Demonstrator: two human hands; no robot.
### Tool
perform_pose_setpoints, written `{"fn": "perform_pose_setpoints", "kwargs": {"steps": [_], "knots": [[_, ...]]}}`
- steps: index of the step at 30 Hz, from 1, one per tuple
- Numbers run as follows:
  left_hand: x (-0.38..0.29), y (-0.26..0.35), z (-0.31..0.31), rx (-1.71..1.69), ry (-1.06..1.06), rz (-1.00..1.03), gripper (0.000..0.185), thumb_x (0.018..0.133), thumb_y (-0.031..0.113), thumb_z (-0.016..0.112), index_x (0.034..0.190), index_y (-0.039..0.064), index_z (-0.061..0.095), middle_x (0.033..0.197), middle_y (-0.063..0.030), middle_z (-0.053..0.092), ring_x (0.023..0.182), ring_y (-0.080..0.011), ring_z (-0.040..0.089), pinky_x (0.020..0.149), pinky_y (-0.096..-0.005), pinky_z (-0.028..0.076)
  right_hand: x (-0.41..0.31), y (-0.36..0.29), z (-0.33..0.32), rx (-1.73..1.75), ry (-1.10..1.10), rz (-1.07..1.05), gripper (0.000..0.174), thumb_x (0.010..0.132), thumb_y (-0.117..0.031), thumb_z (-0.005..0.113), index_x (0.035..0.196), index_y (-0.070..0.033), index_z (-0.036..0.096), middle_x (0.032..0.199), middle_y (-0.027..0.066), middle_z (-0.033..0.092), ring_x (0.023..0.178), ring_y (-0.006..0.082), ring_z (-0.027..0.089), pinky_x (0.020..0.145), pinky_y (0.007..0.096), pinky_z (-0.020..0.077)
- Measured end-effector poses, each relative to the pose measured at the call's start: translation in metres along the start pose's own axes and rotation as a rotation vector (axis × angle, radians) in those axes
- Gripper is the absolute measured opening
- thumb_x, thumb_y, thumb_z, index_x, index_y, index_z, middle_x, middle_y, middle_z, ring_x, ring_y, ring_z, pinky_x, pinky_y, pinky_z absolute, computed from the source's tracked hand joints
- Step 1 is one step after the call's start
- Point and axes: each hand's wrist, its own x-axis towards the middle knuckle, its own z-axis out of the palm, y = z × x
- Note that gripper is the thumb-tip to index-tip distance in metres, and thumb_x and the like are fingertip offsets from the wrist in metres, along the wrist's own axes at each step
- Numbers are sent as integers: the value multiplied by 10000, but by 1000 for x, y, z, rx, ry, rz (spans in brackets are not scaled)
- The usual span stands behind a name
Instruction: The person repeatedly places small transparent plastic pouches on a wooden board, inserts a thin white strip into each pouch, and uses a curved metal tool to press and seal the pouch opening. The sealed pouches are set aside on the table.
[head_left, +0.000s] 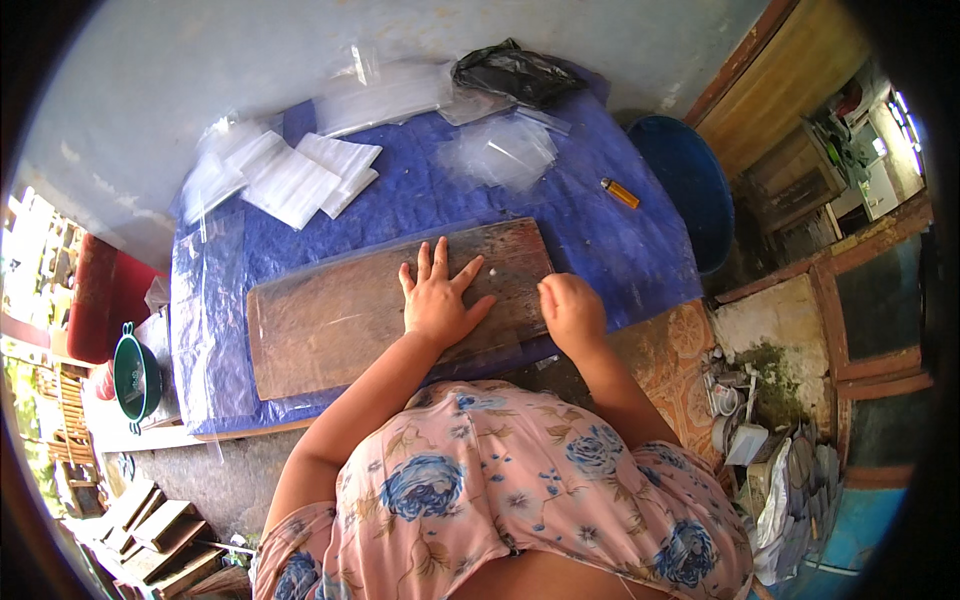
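A long wooden board (330, 322) lies slanted in front of me. A sheet of clear plastic film (360, 281) seems to lie over it, its edges hard to trace. My left hand (439, 304) rests flat on the board's right half, fingers spread and holding nothing. By the board's right end is my right hand (574, 311), its fingers curled in. Whether it pinches film or something thin is hidden by the fingers. A tiny white bit (493, 272) sits on the board between the hands.
Blue sheeting (405, 180) covers the table. On it are white plastic bags (289, 180), clear plastic pieces (510, 154), an orange lighter (621, 193) and a black plastic bag (517, 73). A blue tub (682, 187) stands to the right, a green strainer (139, 379) to the left.
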Motion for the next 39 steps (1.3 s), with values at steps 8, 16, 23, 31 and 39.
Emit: {"fn": "perform_pose_setpoints", "kwargs": {"steps": [8, 16, 23, 31, 39], "knots": [[-29, -25, -10, -119, 156, 104, 663, 887, 502, 510, 1408, 101, 429, 1508, -227, 260, 1413, -410, 188, 1119, -571, 155, -8, 5, -19, 684, 34, 689, 146, 959, -151, 531, 932, -33, 611, 703, -13, 609, 514, 36, 455, 454, 203, 367], [-119, -125, -51, 83, -72, -116, 766, 898, 544, 441, 1464, 46, 306, 1549, -166, 219, 1443, -356, 143, 1145, -534, 114, -12, -26, -16, 927, 78, 754, 183, 962, -71, 527, 1119, -9, 597, 752, 17, 590, 560, 45, 458, 477, 195, 370], [-159, -201, -81, 152, -41, -333, 667, 926, 484, 410, 1477, 123, 306, 1561, -128, 212, 1445, -362, 131, 1132, -560, 95, -4, -94, 12, 863, -113, 682, 262, 936, -91, 580, 1184, -6, 576, 804, 38, 634, 573, 50, 498, 499, 193, 424], [-184, -232, -86, 157, -5, -292, 602, 938, 436, 401, 1473, 170, 330, 1556, -143, 220, 1444, -386, 108, 1097, -634, 64, 7, -170, 54, 712, -229, 359, 250, 894, -50, 622, 1139, -6, 614, 771, 31, 666, 607, 60, 552, 548, 217, 455], [-184, -240, -87, 107, 145, -303, 571, 929, 393, 436, 1444, 155, 383, 1536, -196, 226, 1422, -432, 142, 1083, -655, 85, 26, -230, 91, 497, -306, 46, 255, 836, -75, 669, 1085, -33, 628, 791, 124, 687, 682, 245, 680, 598, 328, 520]]}}
